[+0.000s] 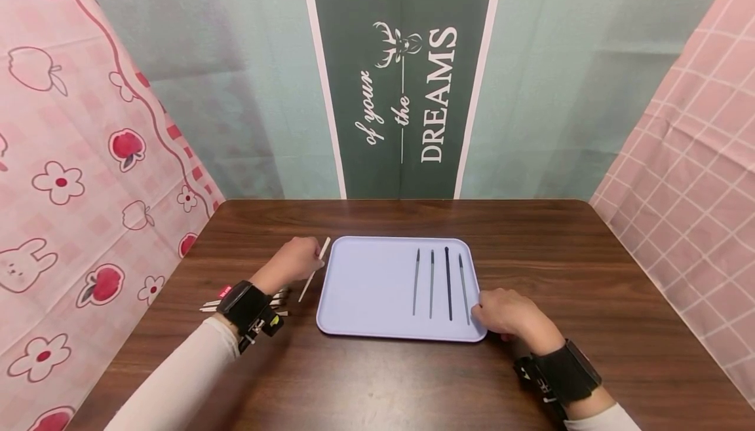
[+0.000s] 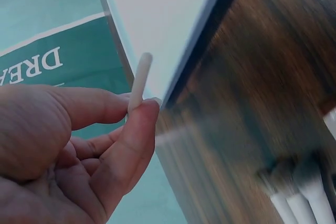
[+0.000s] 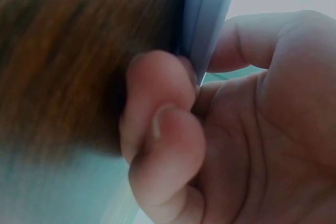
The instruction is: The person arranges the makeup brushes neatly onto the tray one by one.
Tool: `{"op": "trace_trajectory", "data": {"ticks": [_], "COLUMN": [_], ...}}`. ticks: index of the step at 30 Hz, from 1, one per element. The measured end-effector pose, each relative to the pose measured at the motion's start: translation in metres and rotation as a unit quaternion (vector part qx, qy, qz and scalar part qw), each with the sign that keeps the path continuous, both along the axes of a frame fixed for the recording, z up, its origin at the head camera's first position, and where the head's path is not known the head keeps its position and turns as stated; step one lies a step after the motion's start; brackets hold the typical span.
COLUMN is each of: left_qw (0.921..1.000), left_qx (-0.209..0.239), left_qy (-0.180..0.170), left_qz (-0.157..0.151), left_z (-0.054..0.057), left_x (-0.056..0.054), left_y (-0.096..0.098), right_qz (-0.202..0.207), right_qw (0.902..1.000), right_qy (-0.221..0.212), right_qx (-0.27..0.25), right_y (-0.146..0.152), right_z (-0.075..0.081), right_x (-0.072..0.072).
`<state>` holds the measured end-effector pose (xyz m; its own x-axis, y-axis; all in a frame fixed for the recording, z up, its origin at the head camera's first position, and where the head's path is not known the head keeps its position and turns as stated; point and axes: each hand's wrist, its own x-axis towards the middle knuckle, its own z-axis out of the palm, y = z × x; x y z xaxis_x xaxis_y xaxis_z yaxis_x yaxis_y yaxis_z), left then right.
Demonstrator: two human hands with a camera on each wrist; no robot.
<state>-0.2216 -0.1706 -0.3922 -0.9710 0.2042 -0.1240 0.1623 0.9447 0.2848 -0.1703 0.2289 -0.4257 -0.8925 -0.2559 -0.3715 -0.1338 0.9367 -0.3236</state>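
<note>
The left hand (image 1: 299, 257) is pinching a white stick (image 1: 307, 287) just left of the lavender tray (image 1: 366, 287), its far end slanting rightward, while 4 brushes (image 1: 432, 283) are lying front-to-back on the tray's right half and the right hand (image 1: 507, 311) is gripping the near right corner.

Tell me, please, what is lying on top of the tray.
Four thin sticks lie side by side on the right part of the tray. The right hand covers a bit of its right edge, so that spot cannot be seen.
</note>
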Motion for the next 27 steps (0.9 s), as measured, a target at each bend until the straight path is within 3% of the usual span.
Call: {"op": "trace_trajectory", "data": {"ticks": [5, 11, 18, 27], "left_qw": [0.9998, 0.9999, 0.9993, 0.9996], "left_qx": [0.006, -0.002, 0.015, 0.021], "left_qy": [-0.015, -0.001, -0.025, -0.017], "left_qz": [0.009, 0.011, 0.021, 0.006], "left_z": [-0.002, -0.003, -0.005, -0.008], "left_x": [-0.002, -0.005, -0.006, -0.004], "left_y": [0.011, 0.026, 0.043, 0.055], "right_qz": [0.000, 0.003, 0.004, 0.006], "right_qw": [1.0000, 1.0000, 1.0000, 0.9999], "right_qy": [0.000, 0.000, 0.000, 0.003], "right_qx": [0.000, 0.004, 0.009, 0.012], "right_y": [0.000, 0.000, -0.001, 0.000], "right_z": [0.000, 0.000, 0.000, 0.000], "right_x": [0.000, 0.000, 0.000, -0.001]}}
